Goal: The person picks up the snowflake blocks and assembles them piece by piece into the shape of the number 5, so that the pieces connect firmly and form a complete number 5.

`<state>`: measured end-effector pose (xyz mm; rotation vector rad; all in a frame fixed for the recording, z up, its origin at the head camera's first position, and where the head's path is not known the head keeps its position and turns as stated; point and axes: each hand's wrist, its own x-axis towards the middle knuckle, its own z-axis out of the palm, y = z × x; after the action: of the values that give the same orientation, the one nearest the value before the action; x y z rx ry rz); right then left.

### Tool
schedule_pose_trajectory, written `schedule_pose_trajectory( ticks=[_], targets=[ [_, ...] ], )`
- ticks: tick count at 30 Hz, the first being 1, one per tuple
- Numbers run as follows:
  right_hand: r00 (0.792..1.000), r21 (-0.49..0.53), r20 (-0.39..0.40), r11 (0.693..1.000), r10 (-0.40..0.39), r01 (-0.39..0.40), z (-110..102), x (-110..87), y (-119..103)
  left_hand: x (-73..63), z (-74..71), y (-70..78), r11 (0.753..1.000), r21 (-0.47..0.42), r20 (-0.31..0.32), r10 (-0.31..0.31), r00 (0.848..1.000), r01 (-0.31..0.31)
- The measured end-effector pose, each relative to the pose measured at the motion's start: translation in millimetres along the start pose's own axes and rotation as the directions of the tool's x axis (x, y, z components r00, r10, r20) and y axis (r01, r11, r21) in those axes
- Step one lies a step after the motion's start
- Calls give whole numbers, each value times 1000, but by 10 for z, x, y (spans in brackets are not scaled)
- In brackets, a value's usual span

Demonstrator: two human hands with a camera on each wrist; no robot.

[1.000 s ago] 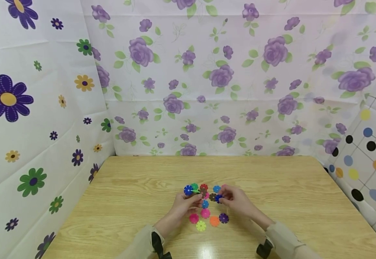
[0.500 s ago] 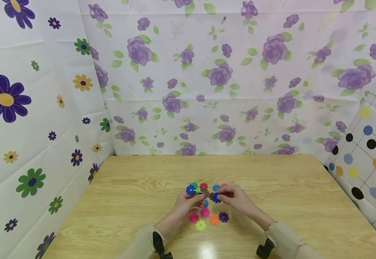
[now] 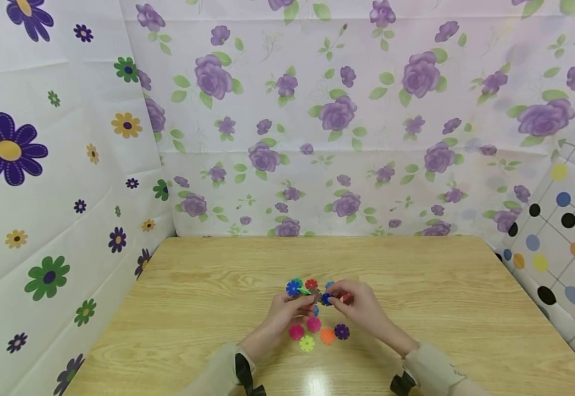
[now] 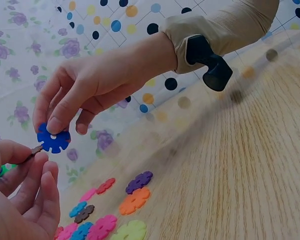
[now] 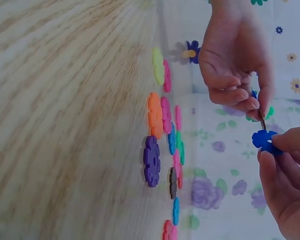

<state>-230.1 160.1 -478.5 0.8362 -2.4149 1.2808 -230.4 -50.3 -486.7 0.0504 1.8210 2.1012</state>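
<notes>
The right hand (image 3: 359, 301) is pinching a blue disc (image 4: 54, 140) between thumb and fingers; the disc is showing a deep, even blue, a flat round face, a rim cut into square notches and a small hole at its centre. The left hand (image 3: 282, 316) is pinching a thin brown disc (image 3: 316, 295), which is meeting the blue disc's rim in the gap between the two hands; whether the notches are interlocking, one cannot tell. Just beyond the left thumb, a bright green piece (image 3: 304, 291) is standing nearly edge-on, and a second blue disc (image 3: 293, 287), notched likewise, is facing outward at its far end. Below the hands, loose discs are lying flat on the wood-grained table (image 3: 208, 308); nearer the person than the fingertips, a yellow-green disc (image 3: 307, 344), an orange disc (image 3: 327, 336) and a purple disc (image 3: 341, 331) are resting close together.
</notes>
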Motion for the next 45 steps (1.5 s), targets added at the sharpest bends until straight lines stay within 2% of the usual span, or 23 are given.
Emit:
schedule_pose_trajectory(
  ticks=[7, 13, 17, 27, 30, 34, 37, 41, 45],
  targets=[
    [991, -91, -71, 990, -112, 105, 46, -1, -59, -11, 39, 15, 998, -62, -13, 8, 1000, -8],
    [965, -120, -150, 972, -216, 200, 116, -31, -103, -58, 132, 57, 992, -113, -57, 50, 997, -56],
    [948, -153, -198, 964, -248, 220, 143, -52, -120, -87, 186, 93, 988, -109, -63, 100, 993, -107],
    [924, -227, -238, 942, -300, 248, 189, -46, -141, -134, 260, 137, 984, -74, -78, 155, 985, -161],
    [928, -190, -234, 949, -291, 250, 177, -19, -161, -140, 241, 145, 985, -79, -78, 149, 986, -155],
    [947, -115, -186, 963, -261, 242, 117, 36, -157, -146, 179, 189, 991, -47, -78, 125, 989, -129],
    [965, -62, -150, 976, -214, 207, 74, 65, -143, -139, 142, 209, 992, -22, -89, 120, 989, -122],
    [980, -46, -135, 989, -145, 140, 54, 53, -124, -124, 116, 186, 993, -17, -102, 115, 988, -117],
    [983, -47, -136, 992, -122, 116, 45, 26, -112, -123, 112, 160, 994, -10, -98, 108, 989, -109]
  ],
)
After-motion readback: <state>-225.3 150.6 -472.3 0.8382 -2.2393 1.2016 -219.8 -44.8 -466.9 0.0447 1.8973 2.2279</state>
